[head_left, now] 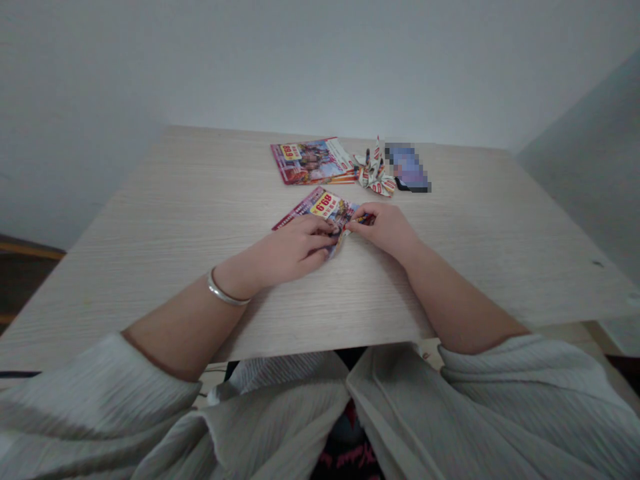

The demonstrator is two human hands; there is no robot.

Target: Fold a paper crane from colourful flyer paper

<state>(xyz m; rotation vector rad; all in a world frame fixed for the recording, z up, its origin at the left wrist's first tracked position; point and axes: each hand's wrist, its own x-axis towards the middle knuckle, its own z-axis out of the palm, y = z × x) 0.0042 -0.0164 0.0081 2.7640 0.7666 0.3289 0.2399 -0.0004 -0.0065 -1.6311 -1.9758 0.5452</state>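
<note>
I see the left hand [295, 248] closed on the flyer [325, 205], steadying it against the worktop [175, 220] so the right hand [387, 230] fingers can pinch its fold.

The person wears a loose, pale grey ribbed top [280, 413] with wide sleeves [540, 380] that end near the elbows. A thin silver bangle [225, 293] circles the wrist of the left hand [295, 250]. Dark cloth [345, 460] with pink print shows beneath.

One camera only, worn on the person's head, looking forward and down across the table [150, 220]. The left hand [295, 248] and right hand [386, 228] sit mid-frame, close; the wall [320, 60] fills the top.
</note>
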